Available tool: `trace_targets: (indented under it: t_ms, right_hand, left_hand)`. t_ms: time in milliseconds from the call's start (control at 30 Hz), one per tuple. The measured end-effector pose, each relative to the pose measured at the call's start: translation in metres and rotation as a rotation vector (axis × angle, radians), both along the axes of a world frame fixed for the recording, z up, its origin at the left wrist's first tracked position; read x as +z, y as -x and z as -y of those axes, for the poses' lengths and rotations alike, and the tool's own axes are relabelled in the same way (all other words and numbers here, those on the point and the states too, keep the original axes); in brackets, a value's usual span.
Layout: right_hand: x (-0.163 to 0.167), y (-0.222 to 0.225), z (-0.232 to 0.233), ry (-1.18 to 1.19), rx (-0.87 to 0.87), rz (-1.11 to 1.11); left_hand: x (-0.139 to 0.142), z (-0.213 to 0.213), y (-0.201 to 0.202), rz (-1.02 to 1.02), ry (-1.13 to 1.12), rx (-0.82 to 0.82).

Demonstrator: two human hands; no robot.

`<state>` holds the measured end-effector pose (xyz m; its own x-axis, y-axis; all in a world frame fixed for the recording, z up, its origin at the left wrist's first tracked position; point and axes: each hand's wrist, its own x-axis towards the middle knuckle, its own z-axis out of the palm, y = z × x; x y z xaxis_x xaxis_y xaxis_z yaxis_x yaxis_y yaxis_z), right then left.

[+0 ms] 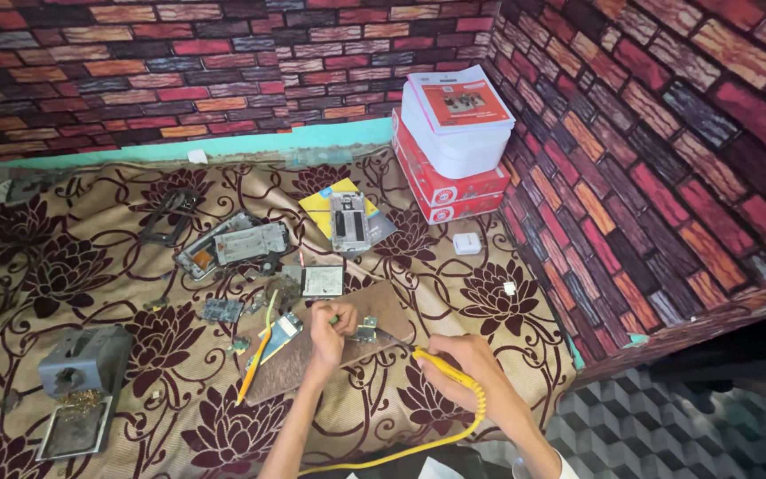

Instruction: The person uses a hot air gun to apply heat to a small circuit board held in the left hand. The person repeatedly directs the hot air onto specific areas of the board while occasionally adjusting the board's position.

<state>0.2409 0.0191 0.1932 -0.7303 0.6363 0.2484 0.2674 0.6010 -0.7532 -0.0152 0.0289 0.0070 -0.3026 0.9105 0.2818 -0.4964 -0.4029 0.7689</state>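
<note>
My right hand [461, 358] grips a yellow soldering iron [441, 368] whose thin tip points left toward a small circuit part [366, 329] on a brown board [312, 346]. Its yellow cord loops down toward me. My left hand [330, 332] pinches a small green-tipped item right beside that part, fingers closed on it. A phone board [280, 332] and a yellow pencil-like tool [255, 355] lie on the brown board's left side.
Dismantled phone parts [232, 244], a yellow card with a phone frame [347, 217] and a grey soldering stand with tray [82, 381] lie on the flowered cloth. Red and white boxes [449, 146] are stacked in the far right corner by the brick-pattern walls. The table edge drops at right.
</note>
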Motion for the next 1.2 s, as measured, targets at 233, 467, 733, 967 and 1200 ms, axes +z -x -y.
trace_targets:
  t_ms: [233,467,733,967,1200]
  right_hand:
    - [-0.006,0.004,0.009,-0.261,-0.057,-0.152]
    - [-0.012,0.003,-0.005,-0.049,-0.140,-0.005]
    - [-0.012,0.000,0.003,0.011,-0.053,0.015]
    - [-0.018,0.006,0.016,-0.502,-0.084,-0.266]
    - [-0.013,0.004,0.014,-0.226,0.080,-0.157]
  left_hand:
    - [0.000,0.000,0.000,-0.021,-0.005,-0.009]
    - [0.003,0.001,-0.001,0.028,0.026,-0.004]
    - [0.003,0.001,-0.003,-0.057,-0.007,0.015]
    - [0.004,0.000,-0.002,-0.150,0.014,0.089]
    - [0.007,0.004,-0.001,-0.198,0.050,0.071]
